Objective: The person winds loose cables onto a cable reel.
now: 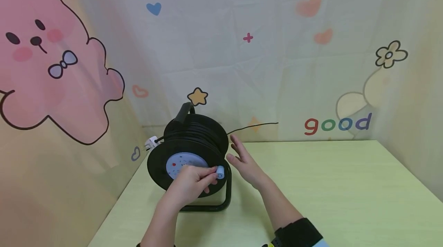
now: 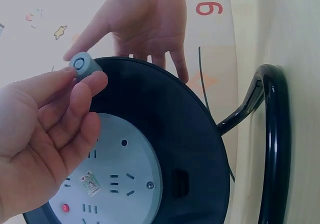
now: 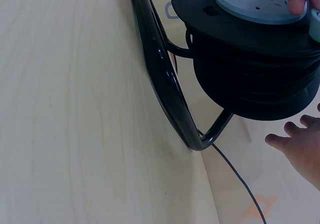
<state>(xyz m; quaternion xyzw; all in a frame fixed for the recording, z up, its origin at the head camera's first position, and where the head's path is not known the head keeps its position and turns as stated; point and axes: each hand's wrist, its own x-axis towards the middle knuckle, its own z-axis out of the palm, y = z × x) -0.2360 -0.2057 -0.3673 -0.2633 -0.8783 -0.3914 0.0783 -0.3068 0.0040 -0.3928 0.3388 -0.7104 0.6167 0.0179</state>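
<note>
A black cable reel (image 1: 157, 164) stands on the table, with black cable (image 1: 197, 132) wound between its two discs. Its front carries a round light-blue socket panel (image 2: 132, 159) with a red button. Thumb and fingertips of my left hand (image 1: 190, 181) pinch the small light-blue crank knob (image 2: 84, 65) near the disc's edge, while the other fingers curl loosely in front of the panel. My right hand (image 1: 246, 165) is held at the reel's right side with its fingers extended and nothing in them; the left wrist view shows its palm behind the disc.
The reel rests on a bent black tube stand (image 1: 227, 191) and has a carrying handle (image 1: 183, 113) on top. At its left sits a white plug (image 1: 151, 143). A thin black cord (image 1: 254, 125) runs rightward before the printed curtain (image 1: 263, 78). Pale tabletop (image 1: 328, 185) extends right.
</note>
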